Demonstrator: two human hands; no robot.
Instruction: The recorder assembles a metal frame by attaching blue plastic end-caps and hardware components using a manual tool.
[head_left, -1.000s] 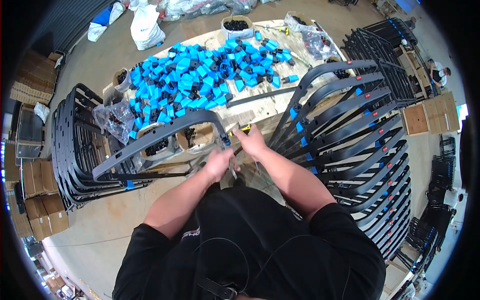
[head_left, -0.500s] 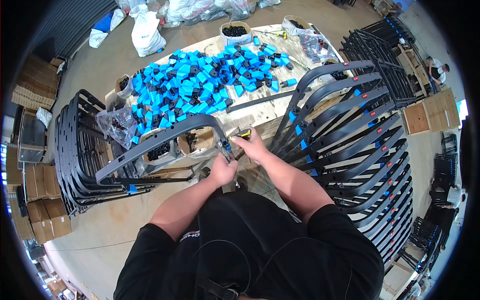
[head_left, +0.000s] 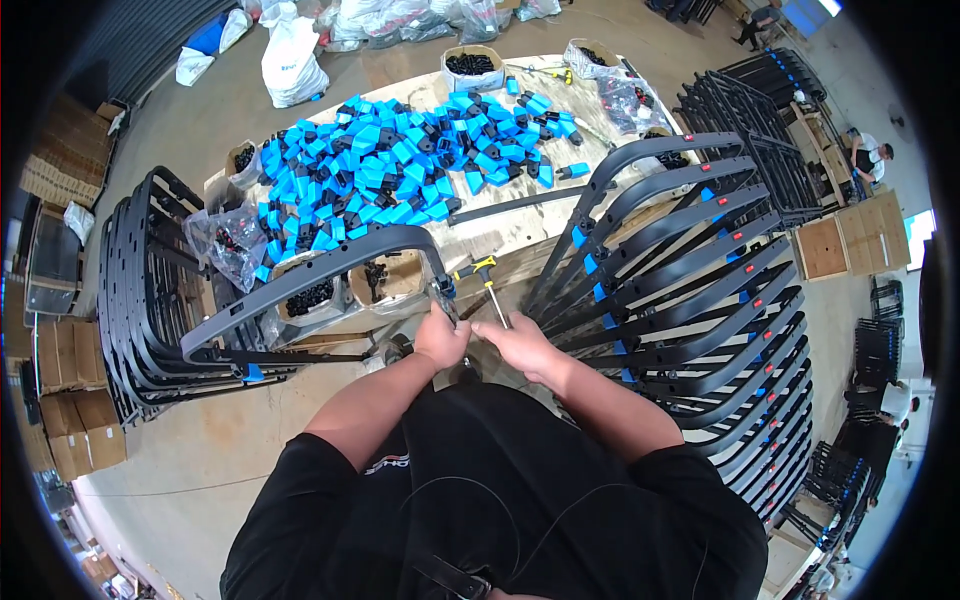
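Observation:
A curved black metal frame (head_left: 310,272) stands in front of me, its bent end coming down to my hands. Just under that end, my left hand (head_left: 440,338) is closed round a grey metal tool that looks like a wrench (head_left: 441,297), mostly hidden by the fingers. A blue piece (head_left: 447,287) shows at the joint there. To its right, my right hand (head_left: 524,346) grips the silver shaft of a T-handle screwdriver (head_left: 482,268). Its yellow and black handle points up and away, beside the frame end.
Beyond lies a wooden table (head_left: 515,225) with a heap of blue and black plastic caps (head_left: 365,170). Boxes of small black parts (head_left: 392,278) stand along its edges. Black frames are racked at left (head_left: 150,300) and right (head_left: 700,290). A person (head_left: 868,158) is at far right.
My right hand has shifted from the screwdriver's handle to its shaft and drawn nearer to me. The screwdriver has turned upright, handle uppermost. My left hand stays at the frame end.

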